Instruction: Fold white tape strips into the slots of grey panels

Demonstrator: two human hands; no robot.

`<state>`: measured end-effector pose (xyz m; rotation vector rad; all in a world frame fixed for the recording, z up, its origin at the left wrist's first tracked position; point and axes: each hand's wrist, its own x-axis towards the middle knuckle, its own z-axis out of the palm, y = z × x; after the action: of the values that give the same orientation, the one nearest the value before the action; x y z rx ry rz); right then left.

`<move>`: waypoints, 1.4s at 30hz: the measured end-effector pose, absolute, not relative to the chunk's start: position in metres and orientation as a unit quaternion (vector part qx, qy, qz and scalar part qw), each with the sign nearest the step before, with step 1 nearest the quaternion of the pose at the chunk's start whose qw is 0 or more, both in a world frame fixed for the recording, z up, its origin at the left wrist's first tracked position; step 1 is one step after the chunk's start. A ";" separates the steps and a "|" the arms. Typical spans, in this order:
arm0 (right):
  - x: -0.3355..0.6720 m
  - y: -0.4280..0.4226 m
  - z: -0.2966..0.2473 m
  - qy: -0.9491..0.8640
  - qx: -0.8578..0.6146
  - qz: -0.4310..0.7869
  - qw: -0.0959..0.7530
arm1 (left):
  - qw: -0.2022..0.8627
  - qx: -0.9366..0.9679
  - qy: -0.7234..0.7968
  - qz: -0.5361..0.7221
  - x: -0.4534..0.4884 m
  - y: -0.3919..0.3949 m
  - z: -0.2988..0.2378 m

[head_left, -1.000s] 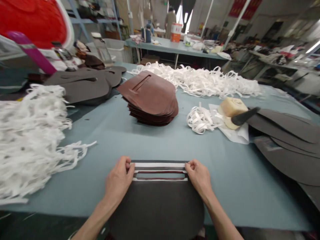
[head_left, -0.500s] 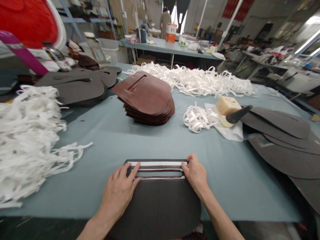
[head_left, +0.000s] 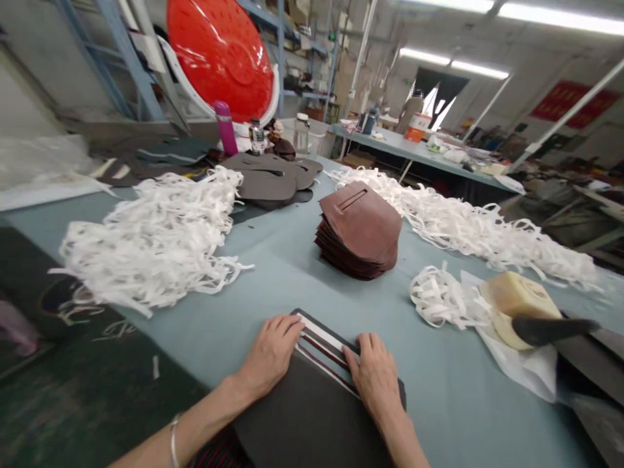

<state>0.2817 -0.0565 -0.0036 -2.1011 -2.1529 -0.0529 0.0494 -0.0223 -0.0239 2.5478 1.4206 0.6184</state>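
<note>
A dark grey flat panel (head_left: 312,409) with a long slot near its far edge lies at the table's front edge, tilted in view. White tape strips (head_left: 324,335) run along the slot, and brownish edging shows inside it. My left hand (head_left: 273,351) rests on the panel's left end, fingers stretched out beside the strips. At the other end my right hand (head_left: 377,374) grips the panel, its thumb on the strips and its fingers bent over the far edge. Beyond the hands stands a stack of brown leather-like pieces (head_left: 363,221), the top one slotted.
White strips lie in a heap (head_left: 160,240) at left, a long pile (head_left: 463,218) behind and a small bundle (head_left: 436,296) at right. A yellowish block (head_left: 524,296) and a black-handled tool (head_left: 550,330) sit on white paper. Grey pieces (head_left: 263,179) lie at the back left.
The view has swung left and tilted, so the stack and strips appear further right. Both hands stay on the panel; my left fingers have drawn closer together.
</note>
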 end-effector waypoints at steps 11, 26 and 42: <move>0.211 -0.012 -0.018 -0.802 -0.560 0.085 0.189 | 0.110 0.825 0.511 0.213 0.048 -0.020 -0.021; 0.256 -0.056 -0.017 -0.843 -0.522 -0.067 0.107 | 0.055 0.863 0.475 0.163 0.058 -0.016 -0.017; 0.363 -0.144 -0.014 -0.821 -0.555 -0.096 0.096 | 0.037 0.881 0.424 0.206 0.052 -0.013 -0.032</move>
<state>0.3627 -0.1441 -0.0140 -1.6433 -2.4330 -0.2837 0.0520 -0.0128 -0.0324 2.7043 1.3023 0.6338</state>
